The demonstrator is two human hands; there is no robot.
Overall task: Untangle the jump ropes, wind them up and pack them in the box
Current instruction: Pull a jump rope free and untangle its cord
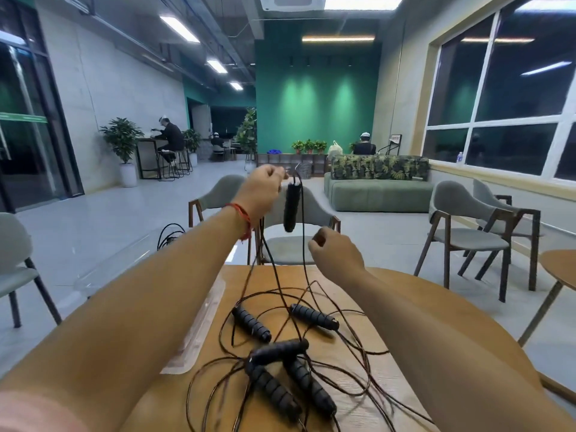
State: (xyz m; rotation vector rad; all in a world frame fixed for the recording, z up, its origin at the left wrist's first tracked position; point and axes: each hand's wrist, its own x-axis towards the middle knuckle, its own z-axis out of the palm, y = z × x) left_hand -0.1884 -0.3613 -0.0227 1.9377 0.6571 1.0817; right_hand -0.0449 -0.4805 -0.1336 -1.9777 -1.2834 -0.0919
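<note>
Step in hand: untangling, early on. The left hand [261, 190] is raised above the far edge of the surface [290, 275], its grip closed in a pinch on a thin cord [304, 254] just above one black handle [292, 210]. That handle hangs upright in the air, off the surface.

The right hand [335, 255] is lower, just beside the same cord. Its fingers are curled, but I cannot tell whether the grip has the cord or holds nothing.

The rest of the jump ropes [280, 353] lie tangled mid-surface. There are five more handles: three bunched and touching near the front, two apart behind them. Their cords loop over and under each other, and none in the pile is wound.

The clear box [199, 322] sits along the left edge and its walls are hard to read. A dark coil [170, 235] shows beyond it; I cannot tell if it is inside.

Next move, my guess: follow the lifted cord down and draw it through the crossings to free one rope. That calls for a slow pull, because a snag could drag the bunched handles along.

Room: there is open air above and ahead, and a chair [290, 244] stands just past the far edge. Loops trail toward the near right edge and could slide off. The box takes up the left side.
</note>
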